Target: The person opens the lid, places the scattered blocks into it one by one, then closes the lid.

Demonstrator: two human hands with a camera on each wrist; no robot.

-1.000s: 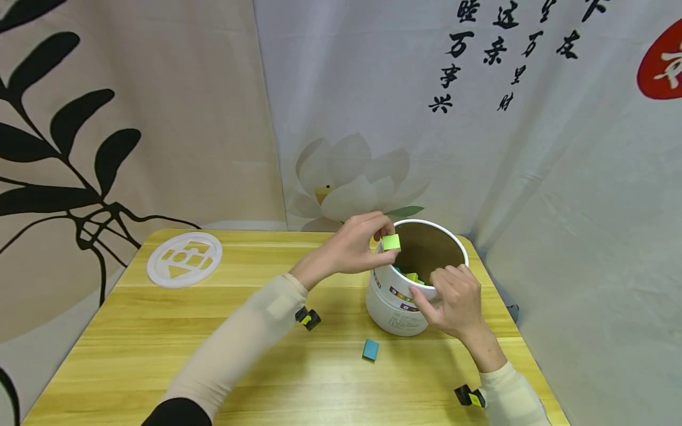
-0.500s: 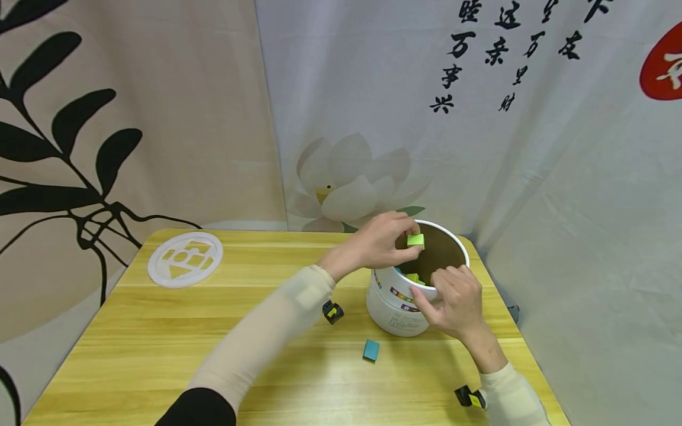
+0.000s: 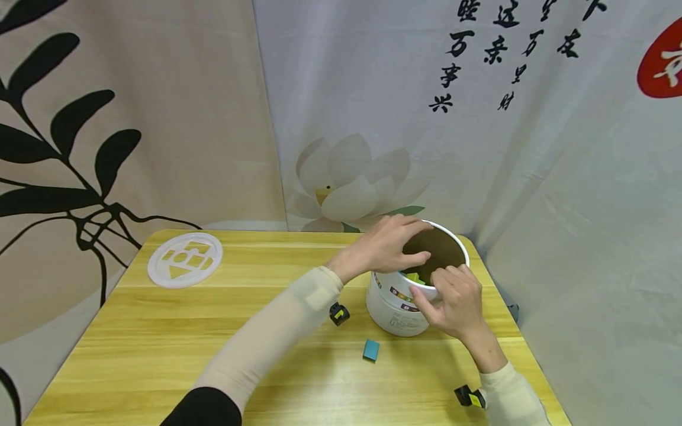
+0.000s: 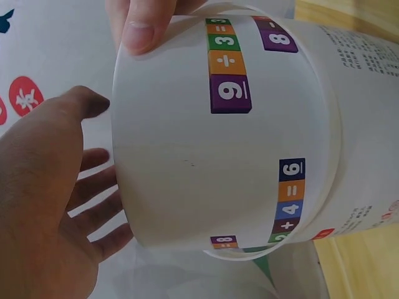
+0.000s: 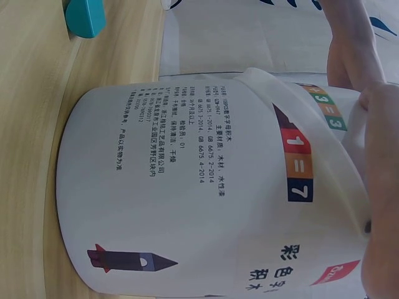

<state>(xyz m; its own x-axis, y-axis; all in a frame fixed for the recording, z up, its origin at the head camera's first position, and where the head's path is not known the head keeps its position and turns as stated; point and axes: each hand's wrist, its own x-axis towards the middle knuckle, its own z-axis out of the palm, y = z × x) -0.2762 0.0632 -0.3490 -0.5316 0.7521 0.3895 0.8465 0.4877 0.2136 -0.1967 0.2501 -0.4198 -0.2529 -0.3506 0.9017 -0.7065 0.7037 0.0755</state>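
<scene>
A white cylindrical bucket (image 3: 391, 313) with printed number sums stands on the right part of the table. My right hand (image 3: 455, 302) grips its near rim, fingers over the edge and thumb outside. Over the bucket's mouth is my left hand (image 3: 385, 247), thumb and fingers spread with nothing between them. In the left wrist view that left hand (image 4: 47, 174) shows loosely extended fingers beside the rim. Yellow-green blocks (image 3: 412, 277) lie inside, partly hidden by the near wall. A small blue block (image 3: 370, 350) lies on the table in front, and the right wrist view shows this blue block (image 5: 86, 17) too.
A flat white disc with cut-out shapes (image 3: 155, 269) lies at the table's far left corner. The wooden table (image 3: 160, 355) ends against printed cloth curtains (image 3: 341, 89) at the back and right.
The left hand has moved right over the bucket and let go of a yellow-green block, which is gone from its fingers. The right hand keeps its grip on the rim.
</scene>
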